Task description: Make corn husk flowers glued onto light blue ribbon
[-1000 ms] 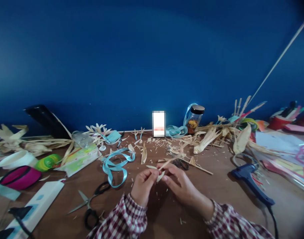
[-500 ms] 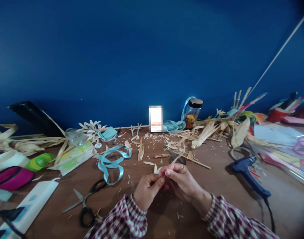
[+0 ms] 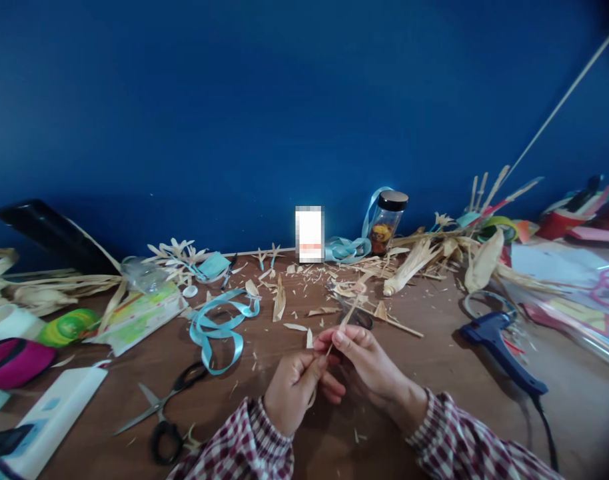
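Note:
Between my hands runs a thin, pale strip of dried corn husk (image 3: 348, 316). My left hand (image 3: 293, 388) pinches its lower part between thumb and forefinger, and a loose end curls below that thumb. Higher up, my right hand (image 3: 372, 363) grips the strip with thumb and fingertips, its upper end pointing away from me. Just beyond my fingers lie small husk pieces (image 3: 309, 339) and a dark-handled tool (image 3: 364, 321), partly hidden behind the strip. Black-handled scissors (image 3: 160, 404) lie spread apart to the left of my left hand.
Light blue ribbon (image 3: 234, 343) lies looped left of centre. On the right is a blue glue gun (image 3: 507, 357) with its cord. A black-lidded jar (image 3: 387, 223) stands at the back beside a husk bundle (image 3: 409, 270). A white power strip (image 3: 59, 417) occupies the front left.
My hands have drawn slightly apart, so more of the strip shows between them. Some left-hand fingers have uncurled below. The view has shifted slightly.

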`<control>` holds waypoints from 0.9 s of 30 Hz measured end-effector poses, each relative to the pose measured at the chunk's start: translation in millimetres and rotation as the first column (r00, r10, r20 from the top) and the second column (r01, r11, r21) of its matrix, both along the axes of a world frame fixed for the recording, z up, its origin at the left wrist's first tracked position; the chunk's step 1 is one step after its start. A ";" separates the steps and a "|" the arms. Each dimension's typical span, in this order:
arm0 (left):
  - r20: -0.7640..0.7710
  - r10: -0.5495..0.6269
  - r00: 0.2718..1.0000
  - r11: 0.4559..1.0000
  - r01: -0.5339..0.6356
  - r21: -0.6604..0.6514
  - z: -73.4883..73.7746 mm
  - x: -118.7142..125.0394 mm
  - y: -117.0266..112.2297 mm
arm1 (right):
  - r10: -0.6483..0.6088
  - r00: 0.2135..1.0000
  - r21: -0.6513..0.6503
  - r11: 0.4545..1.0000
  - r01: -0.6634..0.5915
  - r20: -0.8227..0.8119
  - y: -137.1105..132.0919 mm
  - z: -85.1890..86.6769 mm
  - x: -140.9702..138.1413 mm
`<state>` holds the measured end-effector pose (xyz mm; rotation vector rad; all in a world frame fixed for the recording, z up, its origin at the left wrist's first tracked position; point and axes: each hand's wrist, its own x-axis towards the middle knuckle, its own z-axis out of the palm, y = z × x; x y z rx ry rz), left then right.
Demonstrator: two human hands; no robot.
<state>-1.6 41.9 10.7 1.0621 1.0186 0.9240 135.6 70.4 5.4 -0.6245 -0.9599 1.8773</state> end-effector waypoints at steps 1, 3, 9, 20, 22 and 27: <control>0.018 -0.026 1.000 1.000 0.025 0.011 -0.6 -0.2 0.3 | 0.002 1.000 -0.031 1.000 -0.002 -0.001 -0.5 0.6 -0.4; 0.036 -0.054 0.998 0.997 0.052 0.051 -1.3 -2.3 1.8 | 0.004 1.000 -0.082 0.997 -0.003 0.009 -1.3 2.1 -0.7; -0.034 -0.043 0.998 0.992 0.047 0.120 1.2 -10.7 6.7 | 0.043 0.995 -0.012 0.999 -0.042 0.091 -3.1 6.7 1.6; 0.138 0.020 0.990 0.999 -0.026 0.041 -6.5 -7.1 4.8 | 0.143 0.982 0.108 0.982 -0.157 0.126 -4.0 5.3 9.4; 0.154 0.059 0.986 0.998 -0.063 0.023 -8.0 -7.6 4.6 | 0.145 0.976 0.169 0.970 -0.172 0.165 -3.4 7.0 10.4; 0.210 0.090 0.974 0.995 -0.096 0.022 -9.9 -6.9 4.0 | 0.096 0.976 0.272 0.951 -0.148 0.195 -2.9 12.8 10.1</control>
